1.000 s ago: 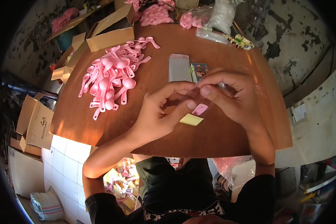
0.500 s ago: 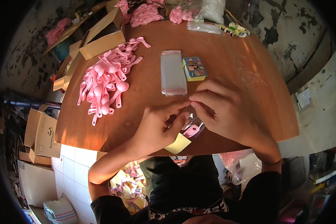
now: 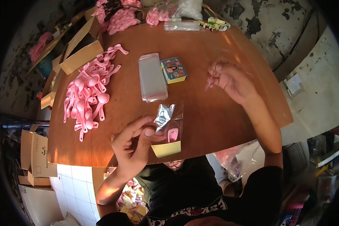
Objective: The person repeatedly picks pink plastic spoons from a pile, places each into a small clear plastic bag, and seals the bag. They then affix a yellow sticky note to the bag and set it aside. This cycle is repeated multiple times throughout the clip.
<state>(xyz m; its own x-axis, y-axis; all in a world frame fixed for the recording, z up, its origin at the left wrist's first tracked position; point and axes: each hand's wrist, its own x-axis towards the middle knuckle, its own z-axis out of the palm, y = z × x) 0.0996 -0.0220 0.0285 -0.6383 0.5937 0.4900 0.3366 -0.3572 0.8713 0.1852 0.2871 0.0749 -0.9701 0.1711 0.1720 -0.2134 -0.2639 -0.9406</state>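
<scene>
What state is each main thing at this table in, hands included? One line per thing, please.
Filled clear bag: held, with pink handle and yellow card showing; sealed or not, cannot tell.
Left hand: pinching the filled clear bag's left side.
Right hand: fingers curled, apart from that bag.
Pink plastic spoons: loose heap.
Clear plastic bags: flat stack.
Printed cards: squared stack beside the bags.
Cardboard box: flaps open.

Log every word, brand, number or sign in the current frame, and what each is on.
Printed wording is not copied out here; by place:
Black shirt: large pale lettering across the chest, not quoted.
Cardboard box at left: dark logo and print, turned sideways, not quoted.
Card stack: blue printed top, details too small to read.
Clear bag in the left hand: no readable lettering.
</scene>
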